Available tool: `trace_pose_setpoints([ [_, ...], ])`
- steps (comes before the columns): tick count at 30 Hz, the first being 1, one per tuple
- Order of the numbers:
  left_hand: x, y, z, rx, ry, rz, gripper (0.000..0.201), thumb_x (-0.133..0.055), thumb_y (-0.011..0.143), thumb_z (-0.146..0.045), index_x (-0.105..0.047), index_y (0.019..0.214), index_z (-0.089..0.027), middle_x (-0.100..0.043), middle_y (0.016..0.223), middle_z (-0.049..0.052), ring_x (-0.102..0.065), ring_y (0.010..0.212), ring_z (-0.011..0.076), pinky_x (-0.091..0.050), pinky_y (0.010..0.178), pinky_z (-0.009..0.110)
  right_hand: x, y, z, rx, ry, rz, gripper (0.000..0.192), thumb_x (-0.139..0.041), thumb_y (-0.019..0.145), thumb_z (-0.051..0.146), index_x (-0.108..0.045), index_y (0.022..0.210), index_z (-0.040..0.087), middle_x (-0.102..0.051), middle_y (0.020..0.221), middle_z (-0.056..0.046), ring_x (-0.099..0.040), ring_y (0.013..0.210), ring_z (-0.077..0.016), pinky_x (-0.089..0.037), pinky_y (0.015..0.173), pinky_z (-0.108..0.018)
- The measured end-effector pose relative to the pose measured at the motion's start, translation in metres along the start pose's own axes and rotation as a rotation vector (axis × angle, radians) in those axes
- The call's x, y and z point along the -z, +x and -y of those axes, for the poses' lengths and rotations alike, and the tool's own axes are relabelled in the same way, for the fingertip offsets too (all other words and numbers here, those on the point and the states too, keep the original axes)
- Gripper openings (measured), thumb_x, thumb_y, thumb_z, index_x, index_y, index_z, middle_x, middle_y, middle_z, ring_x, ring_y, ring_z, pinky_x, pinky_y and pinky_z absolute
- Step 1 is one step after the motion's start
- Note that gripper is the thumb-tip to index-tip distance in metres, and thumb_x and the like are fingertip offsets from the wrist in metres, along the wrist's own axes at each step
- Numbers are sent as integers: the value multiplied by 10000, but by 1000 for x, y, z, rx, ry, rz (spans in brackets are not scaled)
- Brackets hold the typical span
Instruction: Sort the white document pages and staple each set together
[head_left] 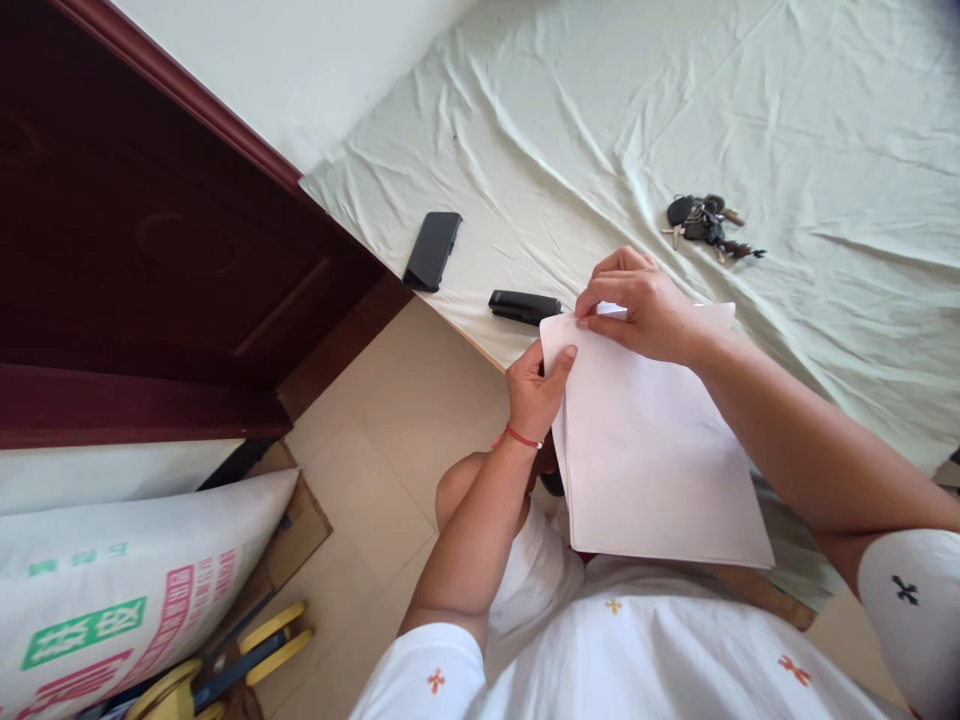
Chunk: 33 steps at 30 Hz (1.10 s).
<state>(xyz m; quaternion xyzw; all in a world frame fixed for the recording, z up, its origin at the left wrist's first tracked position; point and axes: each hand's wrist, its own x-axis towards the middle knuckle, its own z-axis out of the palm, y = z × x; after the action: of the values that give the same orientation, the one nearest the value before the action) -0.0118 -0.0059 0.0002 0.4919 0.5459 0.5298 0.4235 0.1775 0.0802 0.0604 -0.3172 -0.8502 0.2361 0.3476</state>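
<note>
A small stack of white paper sheets (660,450) lies partly over the edge of the cloth-covered surface and towards my lap. My left hand (536,390), with a red cord bracelet at the wrist, grips the stack's left edge, thumb on top and fingers underneath. With thumb and fingers pinched together, my right hand (634,305) holds the top edge of the sheets near their upper left corner. Just beyond that corner rests a black stapler (525,305), touched by neither hand.
A black phone (433,251) lies near the surface's left edge. A bunch of keys (709,225) sits on the wrinkled pale green cloth (825,130). On the left are a dark red door (150,220) and a printed white sack (135,590) on the tiled floor (360,470).
</note>
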Motion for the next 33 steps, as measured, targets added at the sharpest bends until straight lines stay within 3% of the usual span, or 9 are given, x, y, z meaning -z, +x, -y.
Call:
trace_pose_setpoints([
  [18,-1,0,3,-4,-7,4,429,-769,893,-600,-798,1016,-190,-706,796,-2,-580,701,130,-480,678,256,-2,-2,-6,38,-4,-18,154,-592,990,288,-728,938,241,-718,949,-72,-578,1136,-298,-399,1046,-516],
  [24,-1,0,5,-32,32,21,425,-757,908,-590,-811,1061,-197,-730,836,8,-601,744,142,-503,726,264,-2,0,-5,23,-14,-11,183,-632,998,348,-771,1062,248,-745,978,-77,-576,1126,-309,-379,1056,-529],
  [33,-3,1,3,-30,30,20,422,-758,904,-598,-793,991,-187,-677,771,-11,-551,695,126,-457,682,256,2,-1,-9,57,-26,2,196,-650,1018,374,-801,965,261,-739,961,-68,-584,1131,-299,-356,1103,-536],
])
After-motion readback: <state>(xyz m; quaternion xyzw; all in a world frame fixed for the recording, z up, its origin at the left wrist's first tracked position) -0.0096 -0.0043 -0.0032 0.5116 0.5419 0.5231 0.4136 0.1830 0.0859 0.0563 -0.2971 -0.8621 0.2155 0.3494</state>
